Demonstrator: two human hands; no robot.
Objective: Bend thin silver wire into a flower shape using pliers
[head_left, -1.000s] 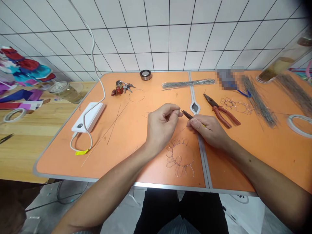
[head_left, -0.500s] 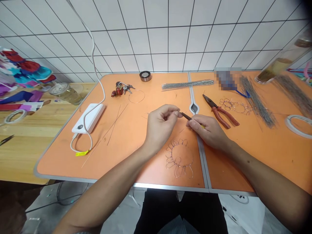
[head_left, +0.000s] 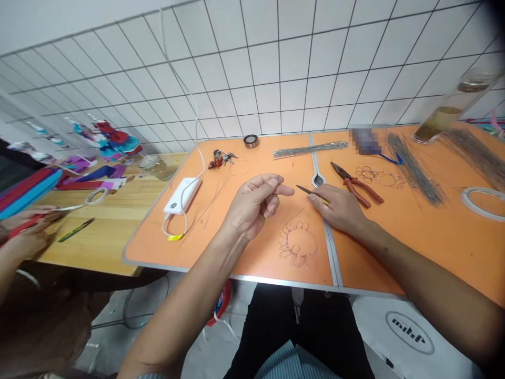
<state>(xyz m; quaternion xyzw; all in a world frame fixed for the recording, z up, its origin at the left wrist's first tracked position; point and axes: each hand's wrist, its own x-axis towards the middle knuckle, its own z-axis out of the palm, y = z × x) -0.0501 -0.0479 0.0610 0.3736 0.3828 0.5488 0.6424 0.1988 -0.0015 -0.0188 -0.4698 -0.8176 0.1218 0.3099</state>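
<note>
My left hand [head_left: 258,202] is raised over the orange table, thumb pressed to the fingers and one finger pointing out; something thin may be in the pinch, too fine to make out. In my right hand [head_left: 335,205] is a slim dark tool with a pointed tip and a yellow end [head_left: 303,189], its tip just short of my left fingertips. Below them lies a ring of looped thin wire [head_left: 283,243], flower-like in outline. Red-handled pliers [head_left: 351,184] rest with their jaws parted, right of my right hand.
Wire bundles [head_left: 311,150] [head_left: 414,171] lie at the back and right. A white power bank with cable [head_left: 179,197], keys [head_left: 219,159] and a black tape roll [head_left: 251,141] stand left. A slanted glass bottle [head_left: 437,123] is back right. Another person's hands [head_left: 27,237] work at the wooden table.
The view has swung left, bringing another person's hands in. My left hand has drawn away from the tool's tip and turned, one finger now extended. My right hand keeps the tool.
</note>
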